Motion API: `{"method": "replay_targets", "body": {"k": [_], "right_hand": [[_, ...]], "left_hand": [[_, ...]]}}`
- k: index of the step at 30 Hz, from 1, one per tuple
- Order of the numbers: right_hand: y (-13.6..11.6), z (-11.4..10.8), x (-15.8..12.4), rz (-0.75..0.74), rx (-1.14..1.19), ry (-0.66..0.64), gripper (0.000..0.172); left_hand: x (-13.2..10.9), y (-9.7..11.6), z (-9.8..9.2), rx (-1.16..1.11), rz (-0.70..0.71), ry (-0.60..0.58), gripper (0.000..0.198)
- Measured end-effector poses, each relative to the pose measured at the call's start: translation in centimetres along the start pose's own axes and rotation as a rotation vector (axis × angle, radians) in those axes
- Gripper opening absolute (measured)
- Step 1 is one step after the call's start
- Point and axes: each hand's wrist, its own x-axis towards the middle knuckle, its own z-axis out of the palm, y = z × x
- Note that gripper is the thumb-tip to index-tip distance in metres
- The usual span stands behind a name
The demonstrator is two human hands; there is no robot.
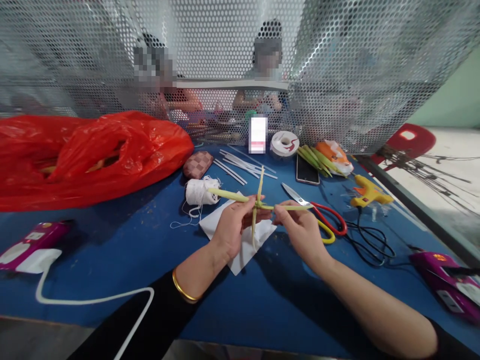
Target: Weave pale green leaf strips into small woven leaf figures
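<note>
Above the blue table [123,240], both my hands hold a cross of pale green leaf strips [258,202]. My left hand [234,225] pinches the crossing point from the left, fingers closed. My right hand [300,227] is closed on the strip that runs out to the right. One strip sticks up and away, another hangs down over a white paper sheet [243,245] lying under my hands. A ball of white string [200,191] sits just left of the strips, with loose thread trailing from it.
Red-and-yellow scissors [318,212], a yellow glue gun [369,192] with black cord, a phone [306,171], green stalks [313,159] and white tape [284,143] lie right. A red plastic bag [86,155] fills the left. Purple devices [30,240] [446,280] flank me. Two people sit behind perforated mesh.
</note>
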Motion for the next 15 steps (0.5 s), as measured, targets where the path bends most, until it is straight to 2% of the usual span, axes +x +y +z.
{"method": "replay_targets", "body": {"k": [2, 4, 10, 15], "right_hand": [[-0.1, 0.0, 0.0, -0.064, 0.028, 0.058, 0.037], [-0.3, -0.1, -0.3, -0.138, -0.013, 0.054, 0.038], [-1.0, -0.1, -2.0, -0.450, -0.244, 0.051, 0.030], [-1.9, -0.5, -1.9, -0.662, -0.492, -0.011, 0.033]], "left_hand": [[0.0, -0.2, 0.1, 0.026, -0.003, 0.022, 0.016], [0.1, -0.5, 0.0, 0.039, -0.006, 0.044, 0.016], [0.2, -0.8, -0.2, 0.070, 0.007, 0.030, 0.014], [0.3, -0.7, -0.5, 0.094, -0.038, 0.058, 0.015]]}}
